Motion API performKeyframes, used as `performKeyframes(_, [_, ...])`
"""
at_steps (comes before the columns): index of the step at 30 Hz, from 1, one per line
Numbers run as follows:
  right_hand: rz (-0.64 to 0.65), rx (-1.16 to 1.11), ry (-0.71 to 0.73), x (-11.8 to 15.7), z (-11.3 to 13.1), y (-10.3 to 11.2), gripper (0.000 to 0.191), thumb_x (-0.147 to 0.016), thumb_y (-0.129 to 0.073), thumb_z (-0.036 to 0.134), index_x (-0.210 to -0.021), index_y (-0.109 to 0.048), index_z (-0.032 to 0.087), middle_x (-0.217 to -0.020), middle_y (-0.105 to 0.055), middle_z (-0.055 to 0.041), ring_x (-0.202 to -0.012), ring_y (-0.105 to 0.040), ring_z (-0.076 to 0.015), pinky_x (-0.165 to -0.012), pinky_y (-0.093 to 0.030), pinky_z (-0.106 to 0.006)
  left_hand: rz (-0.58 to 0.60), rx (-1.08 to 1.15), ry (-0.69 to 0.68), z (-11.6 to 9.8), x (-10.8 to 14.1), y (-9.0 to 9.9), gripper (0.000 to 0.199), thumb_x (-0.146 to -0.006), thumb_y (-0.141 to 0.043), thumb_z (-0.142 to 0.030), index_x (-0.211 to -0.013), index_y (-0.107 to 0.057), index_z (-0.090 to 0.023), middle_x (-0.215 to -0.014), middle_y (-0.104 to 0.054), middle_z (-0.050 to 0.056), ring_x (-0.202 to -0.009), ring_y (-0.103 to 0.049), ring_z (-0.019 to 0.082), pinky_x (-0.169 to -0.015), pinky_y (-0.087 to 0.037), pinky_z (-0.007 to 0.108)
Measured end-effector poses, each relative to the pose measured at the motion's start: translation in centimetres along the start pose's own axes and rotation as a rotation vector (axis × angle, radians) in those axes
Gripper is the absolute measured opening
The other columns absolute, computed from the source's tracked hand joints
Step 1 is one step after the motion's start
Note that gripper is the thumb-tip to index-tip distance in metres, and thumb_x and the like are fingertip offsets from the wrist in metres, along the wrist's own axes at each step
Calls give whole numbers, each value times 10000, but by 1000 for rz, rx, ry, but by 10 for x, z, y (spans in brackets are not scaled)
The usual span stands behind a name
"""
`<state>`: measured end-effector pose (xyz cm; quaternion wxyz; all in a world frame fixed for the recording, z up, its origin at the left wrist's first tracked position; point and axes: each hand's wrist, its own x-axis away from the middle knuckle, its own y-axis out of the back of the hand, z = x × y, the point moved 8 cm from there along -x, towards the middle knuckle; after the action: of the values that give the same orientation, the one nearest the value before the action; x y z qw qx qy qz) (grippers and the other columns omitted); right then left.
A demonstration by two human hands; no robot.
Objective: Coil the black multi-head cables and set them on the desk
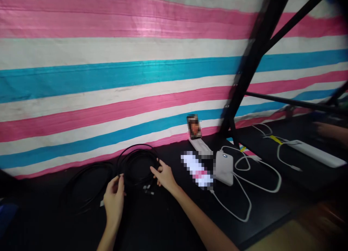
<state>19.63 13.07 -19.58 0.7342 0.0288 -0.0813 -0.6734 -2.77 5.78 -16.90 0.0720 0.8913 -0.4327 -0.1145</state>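
Note:
A coil of black cable (137, 152) lies on the black table, its upper loops reaching the striped sheet behind. My left hand (114, 196) pinches the coil's left side between thumb and fingers. On the opposite side, my right hand (164, 175) has its thumb and fingers closed around the cable's edge. Small pale-ended plugs (148, 190) rest below the coil, between my hands. To the left is a second coil of black cable (107, 164), with a small white tag (102, 203) near my left wrist. Dark strands blend into the table, so their exact paths are unclear.
Right of my hands are a blurred-out phone (197, 169), a white power bank (225, 167) and looping white cables (250, 207). A propped phone (194, 127) stands behind. Further right are a black metal frame (246, 77), a white power strip (318, 153) and another person's hand (330, 130).

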Motion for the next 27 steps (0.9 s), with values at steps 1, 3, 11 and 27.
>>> performKeyframes(1, [10, 13, 27, 1, 2, 0, 581, -829, -558, 388, -1345, -425, 157, -605, -614, 30, -325, -475, -67, -301, -368, -158, 7, 15, 12, 0, -1, 0, 653, -659, -554, -648, -1067, -618, -141, -843, -648, 49, -503, -481, 114, -500, -414, 267])
performKeyframes(3, [29, 38, 70, 2, 4, 0, 515, -857, -519, 404, -1323, -467, 191, -629, -630, 29, -326, -449, -51, -321, -353, -155, 23, 26, 31, 0, -1, 0, 692, -653, -559, -650, -1122, -604, -144, -948, -651, 68, -507, -496, 111, -516, -435, 277])
performKeyframes(11, [45, 103, 92, 1, -2, 0, 646, -837, -567, 383, -1414, -351, 189, -724, -680, 8, -339, -478, -49, -361, -383, -166, -15, -258, -59, -9, -2, 5, 692, -668, -476, -662, -1108, -642, -156, -1087, -616, 87, -722, -610, 205, -693, -487, 340])
performKeyframes(27, [-107, 91, 47, -8, -8, 21, 455, -867, -459, 268, -1308, -469, 152, -604, -615, 26, -353, -488, -58, -333, -389, -148, 207, -803, 42, -10, 1, -2, 485, -828, -347, -540, -1157, -507, -222, -813, -631, 71, -731, -612, 300, -618, -421, 378])
